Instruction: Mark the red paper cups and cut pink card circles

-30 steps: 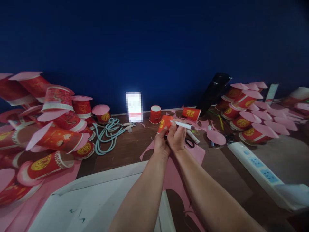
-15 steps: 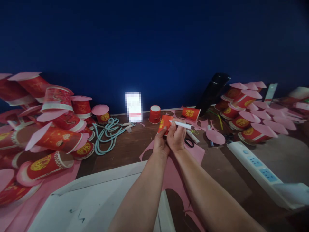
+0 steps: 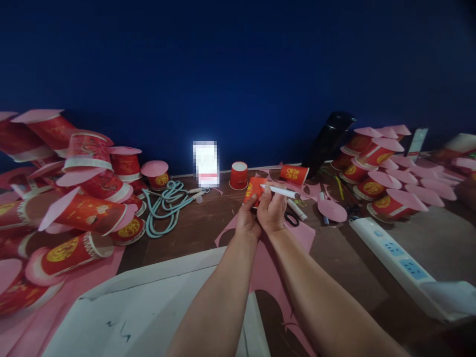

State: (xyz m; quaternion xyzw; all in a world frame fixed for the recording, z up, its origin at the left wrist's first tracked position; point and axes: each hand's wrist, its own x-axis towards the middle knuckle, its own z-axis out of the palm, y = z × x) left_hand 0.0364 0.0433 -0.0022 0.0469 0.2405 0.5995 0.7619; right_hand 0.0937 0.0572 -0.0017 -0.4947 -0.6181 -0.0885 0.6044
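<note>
In the head view, my left hand [image 3: 247,219] is closed around a red paper cup [image 3: 254,186] with gold lettering, held tilted over the table. My right hand [image 3: 272,212] grips a white marker pen [image 3: 281,191], its tip end at the cup's side; whether it touches cannot be made out. Both hands are side by side, wrists close together. Just behind them stands another red paper cup [image 3: 238,176], and a further red cup [image 3: 294,173] lies on its side to the right. Under my forearms lies a cut pink paper sheet [image 3: 268,270].
At left is a heap of red cups with pink paper discs [image 3: 89,198], beside a coiled blue cable [image 3: 163,218]. A lit, pixelated screen [image 3: 206,163] stands at the wall. Rightward are black scissors [image 3: 292,219], a dark bottle [image 3: 327,141], more disc-topped cups [image 3: 385,154] and a power strip [image 3: 397,260].
The marker has shifted very slightly in my right hand, its back end a little further right. Both hands keep their places, and the cup stays almost still.
</note>
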